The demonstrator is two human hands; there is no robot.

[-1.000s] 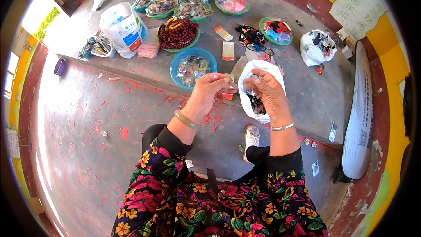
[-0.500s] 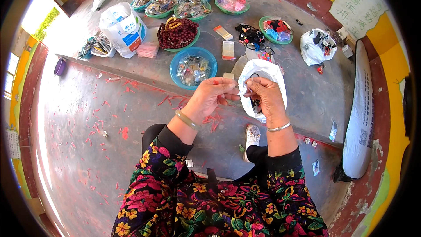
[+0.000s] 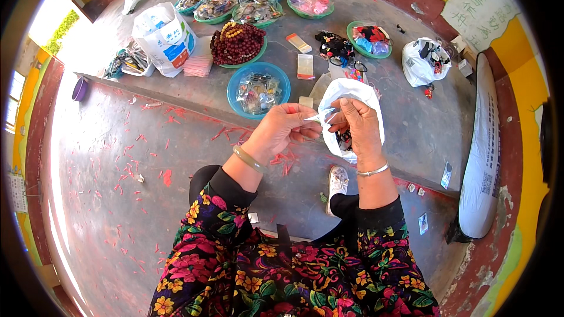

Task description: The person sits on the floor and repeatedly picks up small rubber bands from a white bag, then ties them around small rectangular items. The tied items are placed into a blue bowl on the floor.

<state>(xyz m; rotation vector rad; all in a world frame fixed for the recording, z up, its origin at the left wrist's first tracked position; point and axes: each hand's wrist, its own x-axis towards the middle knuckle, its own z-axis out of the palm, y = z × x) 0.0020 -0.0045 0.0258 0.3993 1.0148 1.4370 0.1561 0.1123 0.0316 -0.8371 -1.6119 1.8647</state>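
Observation:
My left hand, a jade-coloured bangle at its wrist, pinches a small pale slip that looks like thin plastic or paper. Facing it, my right hand has thumb and forefinger pressed together near the slip's other end; what sits in them is too small to make out. Both hands are over the near-left side of an open white bag. Dark hair ties show inside the bag below my right fingers. Left of the bag stands a blue basin of small clear packets.
Farther back are a green tray with dark red bead strings, several filled baskets, a tall white bag and black hair ties. At right are another white bag and a long silver roll. A step edge crosses the floor.
The pale slip between my hands shows more clearly now. My right fingers have lifted slightly and shifted right; my left hand has barely moved.

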